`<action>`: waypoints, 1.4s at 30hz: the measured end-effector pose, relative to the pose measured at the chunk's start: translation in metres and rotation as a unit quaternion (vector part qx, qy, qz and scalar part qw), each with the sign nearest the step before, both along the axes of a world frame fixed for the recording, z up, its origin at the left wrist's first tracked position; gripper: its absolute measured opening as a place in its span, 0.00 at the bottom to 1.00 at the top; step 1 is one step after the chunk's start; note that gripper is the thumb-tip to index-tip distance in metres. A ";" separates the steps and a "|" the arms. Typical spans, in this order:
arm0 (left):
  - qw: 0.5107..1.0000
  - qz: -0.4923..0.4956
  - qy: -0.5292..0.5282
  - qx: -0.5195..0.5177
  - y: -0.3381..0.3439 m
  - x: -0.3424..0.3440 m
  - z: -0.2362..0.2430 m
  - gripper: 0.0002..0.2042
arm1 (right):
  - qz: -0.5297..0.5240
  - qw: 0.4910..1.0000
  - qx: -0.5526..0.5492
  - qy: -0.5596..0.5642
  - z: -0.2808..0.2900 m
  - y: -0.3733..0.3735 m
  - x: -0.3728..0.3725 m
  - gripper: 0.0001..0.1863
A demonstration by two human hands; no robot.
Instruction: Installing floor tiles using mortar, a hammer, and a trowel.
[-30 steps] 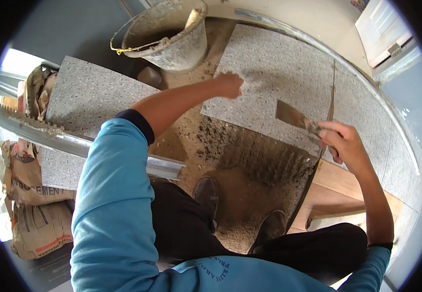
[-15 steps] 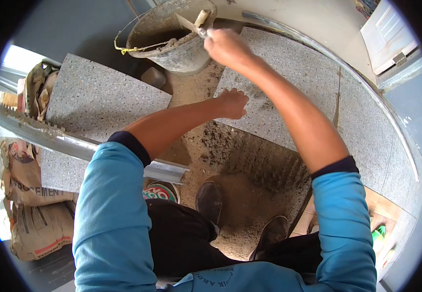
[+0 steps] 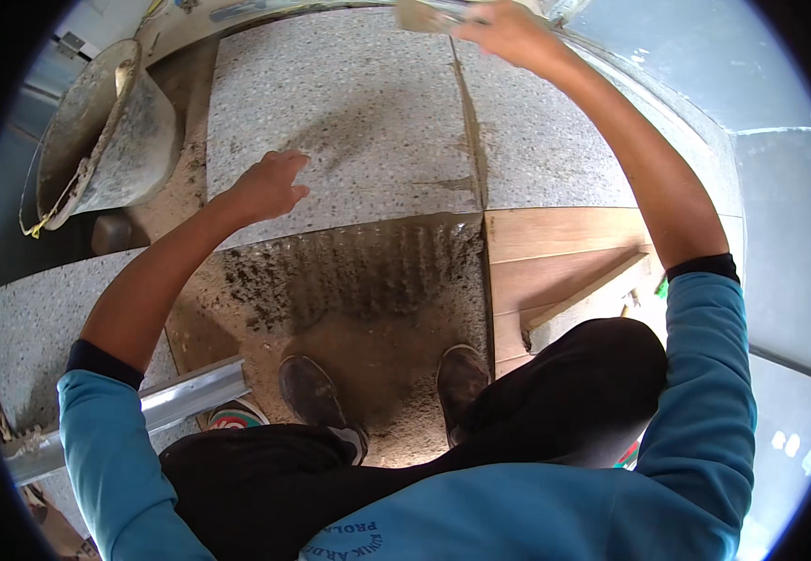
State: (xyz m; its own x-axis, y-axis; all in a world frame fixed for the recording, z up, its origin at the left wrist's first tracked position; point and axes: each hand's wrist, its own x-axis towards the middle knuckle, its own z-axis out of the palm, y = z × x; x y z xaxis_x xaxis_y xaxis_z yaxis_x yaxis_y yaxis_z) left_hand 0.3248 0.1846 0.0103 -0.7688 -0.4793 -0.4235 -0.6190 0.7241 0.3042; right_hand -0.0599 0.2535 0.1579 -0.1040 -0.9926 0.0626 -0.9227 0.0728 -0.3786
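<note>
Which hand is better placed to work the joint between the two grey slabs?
Right, I'd say: the right hand holds the flat-bladed tool near the far end of the joint. The left hand looks empty, over the left slab, farther from the joint.

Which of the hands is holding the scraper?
The right hand, near the picture's top edge, grips the scraper; the left hand, over a speckled slab, is empty.

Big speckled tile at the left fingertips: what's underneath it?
Directly below the speckled tile: can't be seen, the tile covers it. Past its edges: ridged, wet-looking mortar on the near side, sandy grit toward the bucket.
</note>
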 end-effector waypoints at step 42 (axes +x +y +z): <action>0.994 -0.051 -0.090 -0.045 0.026 -0.050 -0.005 0.38 | -0.136 0.984 0.118 -0.006 -0.081 0.004 -0.065 0.26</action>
State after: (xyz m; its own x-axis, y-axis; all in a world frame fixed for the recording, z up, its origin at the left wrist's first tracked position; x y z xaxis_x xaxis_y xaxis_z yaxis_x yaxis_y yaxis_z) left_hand 0.2746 0.2101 0.0049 -0.7310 -0.4457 -0.5168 -0.5798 0.8050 0.1260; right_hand -0.1252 0.2573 0.0772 -0.3679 -0.9144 -0.1687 -0.8522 0.4041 -0.3322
